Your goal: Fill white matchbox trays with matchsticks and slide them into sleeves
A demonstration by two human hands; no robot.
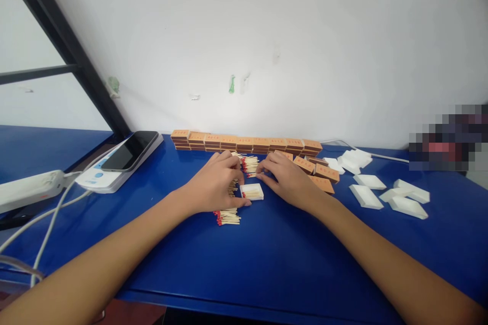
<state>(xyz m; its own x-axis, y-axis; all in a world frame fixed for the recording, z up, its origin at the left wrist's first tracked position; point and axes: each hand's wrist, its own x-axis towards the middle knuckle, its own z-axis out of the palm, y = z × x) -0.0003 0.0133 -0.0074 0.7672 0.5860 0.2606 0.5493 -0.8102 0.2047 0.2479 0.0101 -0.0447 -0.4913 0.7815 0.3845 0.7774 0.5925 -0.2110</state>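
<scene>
A small white matchbox tray [258, 195] lies on the blue table with some red-tipped matches in it. My left hand [213, 183] curves around the tray's left side, thumb by its near edge and fingers by its far edge. Loose matches [229, 217] lie beneath and in front of this hand. Behind the tray is another heap of matches [250, 165]. The curled fingertips of my right hand [285, 177] close at the right end of that heap; how many matches they grip is too small to tell.
Stacked orange matchboxes [236, 141] line the wall. More matchbox covers [322, 184] sit beside my right hand, with several white trays [366, 196] farther right. At left are a phone [131, 150] on a white device [102, 179], a power strip [30, 190] and cables.
</scene>
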